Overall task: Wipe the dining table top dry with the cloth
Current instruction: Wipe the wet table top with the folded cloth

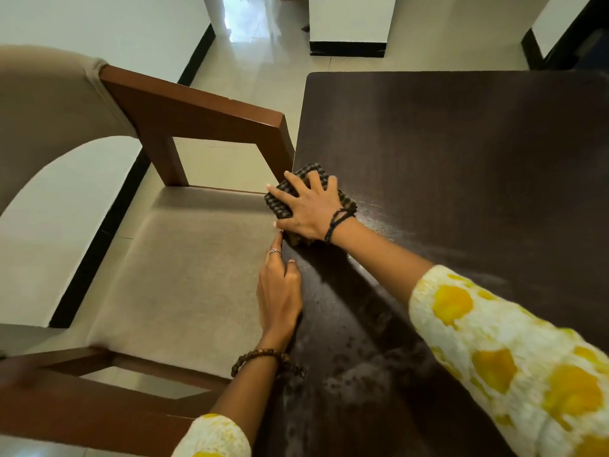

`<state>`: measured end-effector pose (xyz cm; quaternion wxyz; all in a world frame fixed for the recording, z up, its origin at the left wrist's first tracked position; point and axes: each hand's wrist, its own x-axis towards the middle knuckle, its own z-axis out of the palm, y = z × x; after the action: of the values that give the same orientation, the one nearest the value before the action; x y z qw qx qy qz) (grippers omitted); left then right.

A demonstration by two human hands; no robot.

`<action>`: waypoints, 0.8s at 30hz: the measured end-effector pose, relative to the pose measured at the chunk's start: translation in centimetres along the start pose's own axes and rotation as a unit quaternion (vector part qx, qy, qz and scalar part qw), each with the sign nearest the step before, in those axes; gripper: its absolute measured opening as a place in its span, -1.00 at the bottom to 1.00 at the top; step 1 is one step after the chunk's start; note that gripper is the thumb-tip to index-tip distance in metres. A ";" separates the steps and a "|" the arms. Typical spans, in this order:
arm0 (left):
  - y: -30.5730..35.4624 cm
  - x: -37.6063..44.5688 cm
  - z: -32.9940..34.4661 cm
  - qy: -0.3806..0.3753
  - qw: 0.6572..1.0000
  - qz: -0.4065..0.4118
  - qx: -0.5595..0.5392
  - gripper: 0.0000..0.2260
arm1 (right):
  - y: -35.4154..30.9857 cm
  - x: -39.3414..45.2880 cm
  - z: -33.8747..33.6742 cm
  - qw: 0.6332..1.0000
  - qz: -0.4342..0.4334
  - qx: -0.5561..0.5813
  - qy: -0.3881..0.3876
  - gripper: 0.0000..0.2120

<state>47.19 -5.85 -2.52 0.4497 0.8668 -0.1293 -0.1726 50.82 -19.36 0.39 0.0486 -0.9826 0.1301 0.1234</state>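
The right hand [309, 206] lies flat on a folded checked cloth [313, 179], fingers spread, pressing it down at the left edge of the dark table [461, 153]. It presses rather than grips: the palm and fingers cover most of the cloth, and no finger curls under it. The cloth sits on the table top, its left corner just over the edge, close to the arm of the chair [197, 120] beside the table. A dark cord bracelet [337, 222] circles the right wrist.

The left hand [280, 291] rests at the same table edge, nearer the person, just below the cloth. Its fingers are loose and extended, holding nothing; one finger with a ring [275, 251] points toward the cloth, and its tip is close to the right hand's thumb. A brown bead bracelet [263, 357] is on the left wrist. Both sleeves [514, 357] are white with yellow blotches.

The table surface near the person shows wet smears and droplets, with lighter streaks to the right of the cloth. The chair has a beige seat and brown wooden arms, and stands on a pale tiled floor [257, 61].
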 end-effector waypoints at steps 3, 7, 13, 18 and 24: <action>-0.1 0.1 0.0 0.005 1.000 0.007 0.008 -0.53 | -0.2 1.3 1.2 0.998 0.014 0.017 0.055 -0.42; 0.0 -0.1 0.1 0.013 1.000 0.010 0.019 -0.52 | -1.0 2.2 1.6 0.995 0.065 0.041 0.069 -0.43; -0.2 0.0 0.2 0.025 0.999 0.022 0.034 -0.58 | -1.4 -0.7 2.9 0.992 0.033 0.063 0.105 -0.46; -0.1 -0.2 0.2 0.019 0.997 0.019 0.067 -0.58 | 1.3 -2.3 3.0 0.986 0.082 0.074 0.122 -0.48; -0.5 -0.1 0.3 0.028 0.993 0.040 0.105 -0.56 | 9.3 -5.4 3.4 0.953 0.255 0.086 0.136 -0.48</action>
<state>47.00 -5.79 -3.07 0.3663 0.9078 -0.1685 -0.1155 42.46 -26.57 -2.08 0.0817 -0.9163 0.3919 -0.0147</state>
